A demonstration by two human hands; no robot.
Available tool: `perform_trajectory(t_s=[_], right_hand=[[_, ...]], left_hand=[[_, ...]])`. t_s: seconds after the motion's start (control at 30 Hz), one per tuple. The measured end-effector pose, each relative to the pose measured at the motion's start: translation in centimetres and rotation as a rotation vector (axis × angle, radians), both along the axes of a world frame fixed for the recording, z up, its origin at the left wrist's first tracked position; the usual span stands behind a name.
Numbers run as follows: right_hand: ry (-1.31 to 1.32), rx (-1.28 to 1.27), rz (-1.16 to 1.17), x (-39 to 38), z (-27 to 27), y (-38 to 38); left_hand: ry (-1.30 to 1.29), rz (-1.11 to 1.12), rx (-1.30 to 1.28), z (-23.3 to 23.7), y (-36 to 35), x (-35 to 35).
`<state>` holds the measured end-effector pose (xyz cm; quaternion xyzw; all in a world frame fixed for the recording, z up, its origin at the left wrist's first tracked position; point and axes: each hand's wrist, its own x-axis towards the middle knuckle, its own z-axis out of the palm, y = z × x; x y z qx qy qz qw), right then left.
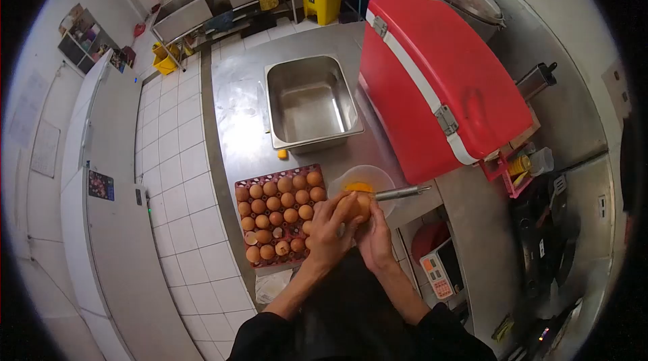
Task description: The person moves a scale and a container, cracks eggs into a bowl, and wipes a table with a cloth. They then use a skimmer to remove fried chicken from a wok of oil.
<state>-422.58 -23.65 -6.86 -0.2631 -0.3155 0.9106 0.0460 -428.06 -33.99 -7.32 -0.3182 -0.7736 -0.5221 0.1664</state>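
Observation:
My left hand [329, 231] and my right hand [375, 241] meet over the near edge of a translucent bowl [384, 179]. Between them is a brown egg [358, 207], with fingers of both hands around it. Orange yolk [358, 187] shows in the bowl, and a metal utensil handle [403, 192] sticks out over its right rim. Left of the bowl, beside my left hand, lies a red egg tray [246, 187] holding several brown eggs [271, 188] and a few broken shells [252, 238].
A deep steel pan [314, 138] stands beyond the bowl on the steel table [236, 91]. A big red cooler box [439, 57] is on the right. A scale [437, 273] sits lower right, and a plastic bag [272, 287] lies near the tray.

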Motion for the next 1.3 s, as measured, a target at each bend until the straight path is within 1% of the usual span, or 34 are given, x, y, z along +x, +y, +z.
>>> perform_trajectory(t_s=[0.03, 0.07, 0.1, 0.13, 0.17, 0.2, 0.23, 0.27, 0.3, 0.33, 0.37, 0.4, 0.43, 0.47, 0.5, 0.57, 0.6, 0.67, 0.7, 0.77, 0.8, 0.87, 0.9, 0.97, 1.03, 1.1, 1.17, 1.23, 1.27, 1.3], right_hand=[[-0.002, 0.012, 0.003, 0.0, -0.3, 0.6], [-0.005, 0.022, 0.001, 0.0, -0.7, 1.3], [-0.006, 0.017, -0.015, 0.4, -1.5, 2.3], [0.024, 0.053, 0.049, 0.7, -2.5, 3.5], [0.057, 0.093, 0.119, 0.8, -3.1, 4.6], [0.058, 0.095, 0.113, 0.8, -2.4, 5.0], [0.001, 0.182, 0.093, 0.8, -1.2, 5.4], [-0.055, 0.268, 0.073, 0.8, -0.5, 5.7], [-0.052, 0.269, 0.072, 0.9, -0.5, 6.3], [-0.074, 0.354, 0.160, 1.2, -0.7, 7.3], [-0.096, 0.440, 0.250, 1.5, -0.7, 8.1], [-0.093, 0.441, 0.249, 1.4, -0.6, 8.7], [-0.100, 0.548, 0.353, 1.3, -0.4, 9.4], [-0.107, 0.654, 0.459, 1.3, -0.3, 9.7], [-0.106, 0.654, 0.457, 1.3, -0.5, 9.7], [0.086, 0.983, 0.422, 1.4, -1.0, 9.7], [0.086, 0.984, 0.420, 1.4, -1.0, 9.6], [0.039, 1.231, 0.366, 1.3, -1.0, 9.3], [0.037, 1.231, 0.365, 1.2, -1.0, 9.0], [0.013, 1.467, 0.307, 1.1, -0.8, 8.4], [0.017, 1.467, 0.313, 1.1, -0.5, 8.2], [0.000, 1.588, 0.285, 0.9, 0.0, 7.6], [0.009, 1.587, 0.294, 0.7, -0.1, 7.4], [0.047, 1.727, 0.299, 0.6, -0.2, 7.1], [0.071, 1.755, 0.316, 0.4, 0.1, 7.0], [0.091, 1.783, 0.331, 0.3, 0.6, 6.7], [0.101, 1.963, 0.403, 0.1, 1.2, 6.5], [0.117, 2.011, 0.431, -0.2, 1.8, 6.3], [0.123, 2.057, 0.448, -0.3, 2.0, 6.1], [0.144, 2.051, 0.465, -0.3, 2.4, 5.9]], left_hand=[[-0.016, -0.052, -0.063, -0.4, 0.4, -0.2], [-0.008, -0.067, -0.064, -0.6, 0.7, -0.4], [-0.113, -0.094, 0.050, -0.8, 0.7, -0.2], [-0.222, -0.117, 0.163, -1.0, 0.7, -0.1], [-0.222, -0.126, 0.162, -1.0, 0.6, -0.4], [-0.347, -0.166, -0.044, -0.9, 0.4, -0.8], [-0.466, -0.201, -0.252, -0.7, 0.5, -1.2], [-0.462, -0.203, -0.252, -0.2, 1.0, -1.6], [-0.381, -0.303, -0.236, 0.8, 1.6, -1.9], [-0.299, -0.403, -0.220, 1.4, 2.1, -2.3], [-0.297, -0.402, -0.219, 1.3, 2.3, -2.6], [-0.300, -0.487, -0.266, 1.0, 2.4, -3.0], [-0.304, -0.572, -0.313, 0.8, 2.6, -3.3], [-0.302, -0.572, -0.312, 0.7, 2.7, -3.5], [-0.332, -0.582, -0.322, 0.6, 2.9, -3.7], [-0.361, -0.592, -0.331, 0.2, 3.1, -4.1], [-0.320, -0.560, -0.343, -0.1, 3.2, -4.3], [-0.282, -0.532, -0.355, -0.5, 3.3, -4.6], [-0.246, -0.523, -0.362, -0.5, 3.2, -4.8], [-0.213, -0.507, -0.369, -0.8, 3.0, -4.9], [-0.241, -0.512, -0.403, -1.0, 2.9, -4.9], [-0.269, -0.504, -0.435, -1.5, 2.7, -5.1], [-0.235, -0.504, -0.412, -1.8, 2.7, -5.1], [-0.205, -0.493, -0.386, -2.1, 2.5, -5.2], [-0.145, -0.461, -0.248, -1.8, 2.1, -5.3], [-0.164, -0.454, -0.237, -2.1, 1.9, -5.4], [-0.182, -0.441, -0.221, -2.0, 1.7, -5.5], [-0.161, -0.429, -0.211, -1.2, 1.0, -5.6], [-0.168, -0.411, -0.212, -1.6, 0.8, -5.6], [-0.148, -0.401, -0.205, -2.2, 0.8, -5.6]])
